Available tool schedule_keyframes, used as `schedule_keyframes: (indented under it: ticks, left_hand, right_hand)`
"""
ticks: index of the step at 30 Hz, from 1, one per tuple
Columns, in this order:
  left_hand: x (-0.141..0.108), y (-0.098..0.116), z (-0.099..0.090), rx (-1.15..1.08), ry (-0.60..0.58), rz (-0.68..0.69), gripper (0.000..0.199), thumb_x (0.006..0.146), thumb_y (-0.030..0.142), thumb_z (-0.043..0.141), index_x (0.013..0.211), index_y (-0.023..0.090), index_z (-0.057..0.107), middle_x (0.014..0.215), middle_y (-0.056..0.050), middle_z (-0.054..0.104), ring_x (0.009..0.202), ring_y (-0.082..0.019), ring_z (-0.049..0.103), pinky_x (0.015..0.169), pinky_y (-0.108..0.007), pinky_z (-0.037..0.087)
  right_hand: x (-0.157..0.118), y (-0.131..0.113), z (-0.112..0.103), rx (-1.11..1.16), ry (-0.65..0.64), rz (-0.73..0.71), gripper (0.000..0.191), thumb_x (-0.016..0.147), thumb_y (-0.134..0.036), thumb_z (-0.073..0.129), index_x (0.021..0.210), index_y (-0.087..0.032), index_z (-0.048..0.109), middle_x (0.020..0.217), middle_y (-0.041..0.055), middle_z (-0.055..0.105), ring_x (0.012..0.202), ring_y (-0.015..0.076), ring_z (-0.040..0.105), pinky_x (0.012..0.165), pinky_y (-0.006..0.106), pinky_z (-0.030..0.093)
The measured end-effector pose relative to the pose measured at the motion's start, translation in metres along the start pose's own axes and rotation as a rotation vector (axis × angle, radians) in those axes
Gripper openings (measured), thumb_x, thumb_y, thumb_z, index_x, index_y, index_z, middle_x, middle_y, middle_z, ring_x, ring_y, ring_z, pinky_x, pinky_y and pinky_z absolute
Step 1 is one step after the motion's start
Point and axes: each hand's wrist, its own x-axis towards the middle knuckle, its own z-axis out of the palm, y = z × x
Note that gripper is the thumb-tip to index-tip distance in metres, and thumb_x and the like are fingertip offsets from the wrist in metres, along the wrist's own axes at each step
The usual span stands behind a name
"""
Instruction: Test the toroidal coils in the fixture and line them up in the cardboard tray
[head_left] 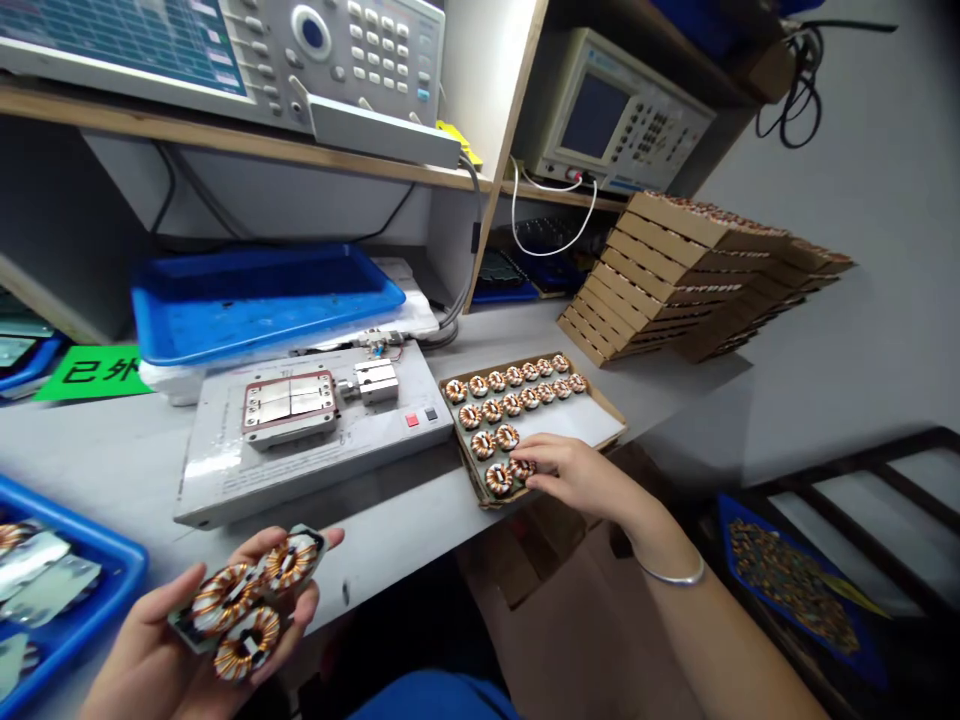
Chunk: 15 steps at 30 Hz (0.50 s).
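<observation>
My left hand (169, 640), palm up at the lower left, holds several copper-wound ring coils (247, 642) with green boards among them. Over the front edge of a shallow cardboard tray (616, 430), my right hand (574, 472) has its fingers closed round one coil (523, 467). That coil sits beside another coil (498, 479) at the tray's near left corner. Rows of similar coils stand in the tray, and white lining shows on its right side. Left of the tray is a grey test fixture (375, 430) with a metal clamp plate (291, 398) and red and black buttons.
A blue bin (124, 555) with boards is at the far left. Behind the fixture lies a blue tray (262, 300). Stacked cardboard trays (652, 270) stand at the back right. Instruments (360, 50) sit on shelves above, with hanging cables. The bench edge runs beneath my hands.
</observation>
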Motion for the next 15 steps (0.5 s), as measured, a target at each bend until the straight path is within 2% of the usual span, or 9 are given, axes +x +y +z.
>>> schedule_keyframes:
  ticks: [3, 5, 7, 9, 11, 13, 15]
  left_hand:
    - [-0.01, 0.003, 0.009, 0.057, -0.041, 0.015, 0.045, 0.067, 0.026, 0.057, 0.112, 0.023, 0.056, 0.115, -0.016, 0.06, 0.081, -0.036, 0.063, 0.06, -0.048, 0.054]
    - [-0.017, 0.003, 0.016, 0.05, -0.112, 0.004, 0.04, 0.07, 0.027, 0.053, 0.11, 0.02, 0.057, 0.116, -0.016, 0.059, 0.08, -0.036, 0.064, 0.057, -0.046, 0.053]
    - [-0.022, 0.002, 0.022, 0.039, -0.197, 0.004, 0.037, 0.074, 0.029, 0.05, 0.108, 0.017, 0.057, 0.117, -0.018, 0.057, 0.08, -0.036, 0.064, 0.052, -0.042, 0.052]
    - [-0.025, 0.001, 0.027, 0.032, -0.253, 0.008, 0.034, 0.076, 0.031, 0.048, 0.104, 0.016, 0.058, 0.114, -0.018, 0.058, 0.082, -0.035, 0.063, 0.049, -0.037, 0.05]
    - [-0.028, -0.001, 0.029, 0.034, -0.281, 0.028, 0.032, 0.077, 0.032, 0.047, 0.104, 0.016, 0.058, 0.109, -0.017, 0.061, 0.077, -0.031, 0.064, 0.046, -0.032, 0.047]
    - [-0.03, -0.003, 0.027, 0.029, -0.302, 0.075, 0.034, 0.079, 0.032, 0.045, 0.108, 0.018, 0.056, 0.107, -0.014, 0.062, 0.068, -0.025, 0.063, 0.041, -0.028, 0.042]
    - [-0.033, -0.002, 0.024, 0.008, -0.315, 0.114, 0.039, 0.081, 0.033, 0.043, 0.117, 0.02, 0.05, 0.112, -0.012, 0.06, 0.072, -0.025, 0.063, 0.039, -0.026, 0.039]
  right_hand:
    - [-0.003, -0.011, -0.01, -0.109, -0.019, 0.028, 0.032, 0.078, -0.023, 0.06, 0.11, -0.025, 0.059, 0.115, 0.0063, 0.057, 0.102, 0.0205, 0.055, 0.09, 0.037, 0.046]
    - [0.001, -0.027, -0.014, -0.195, 0.092, 0.016, 0.031, 0.08, -0.024, 0.057, 0.111, -0.025, 0.058, 0.115, 0.0071, 0.057, 0.102, 0.0225, 0.055, 0.088, 0.04, 0.046]
    - [0.013, -0.053, -0.009, -0.194, 0.207, -0.088, 0.03, 0.083, -0.023, 0.052, 0.112, -0.025, 0.057, 0.113, 0.0071, 0.058, 0.102, 0.0218, 0.054, 0.088, 0.04, 0.046]
    - [0.032, -0.086, 0.008, -0.102, 0.193, -0.271, 0.031, 0.084, -0.024, 0.05, 0.114, -0.023, 0.055, 0.113, 0.0064, 0.058, 0.103, 0.0192, 0.053, 0.088, 0.035, 0.046]
    - [0.054, -0.118, 0.032, -0.031, 0.081, -0.426, 0.035, 0.082, -0.033, 0.053, 0.115, -0.02, 0.053, 0.111, 0.0068, 0.058, 0.1, 0.0185, 0.053, 0.086, 0.032, 0.046]
    - [0.074, -0.143, 0.058, -0.051, 0.002, -0.478, 0.039, 0.079, -0.039, 0.056, 0.11, -0.015, 0.054, 0.101, 0.0084, 0.06, 0.092, 0.0199, 0.054, 0.079, 0.032, 0.047]
    - [0.09, -0.157, 0.077, -0.085, -0.027, -0.472, 0.03, 0.079, -0.034, 0.058, 0.102, -0.014, 0.055, 0.091, 0.0078, 0.061, 0.085, 0.0198, 0.054, 0.073, 0.031, 0.046]
